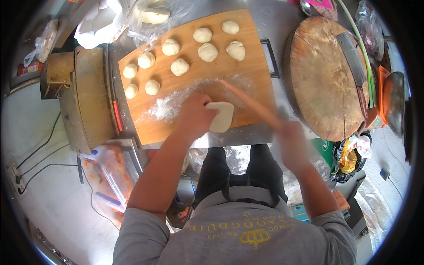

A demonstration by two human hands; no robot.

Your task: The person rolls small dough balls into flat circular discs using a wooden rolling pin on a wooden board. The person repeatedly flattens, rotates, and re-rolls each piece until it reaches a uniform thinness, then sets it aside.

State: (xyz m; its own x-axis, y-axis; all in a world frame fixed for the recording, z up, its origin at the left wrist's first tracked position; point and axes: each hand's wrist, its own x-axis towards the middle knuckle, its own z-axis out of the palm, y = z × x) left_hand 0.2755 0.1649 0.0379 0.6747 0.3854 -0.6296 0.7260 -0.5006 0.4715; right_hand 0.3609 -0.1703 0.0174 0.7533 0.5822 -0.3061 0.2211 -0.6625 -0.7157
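My left hand (197, 114) grips one side of a flattened piece of dough (222, 117), which hangs out to the right of the fingers over the near part of a wooden board (258, 99). In my right hand (293, 142), blurred by motion, is the near end of a wooden rolling pin (248, 101). The pin slants up to the left, its far tip over floured wood. White flour (164, 107) is spread beside my left hand. Several round dough balls (180, 67) sit in loose rows across the far part of the board.
Right of the board stands a thick round chopping block (321, 76) with a cleaver (351, 59) and a green onion (369, 76) along its right side. Plastic bags (99, 26) lie at the far left. A metal box (89, 99) stands left, near a red-handled object (117, 116).
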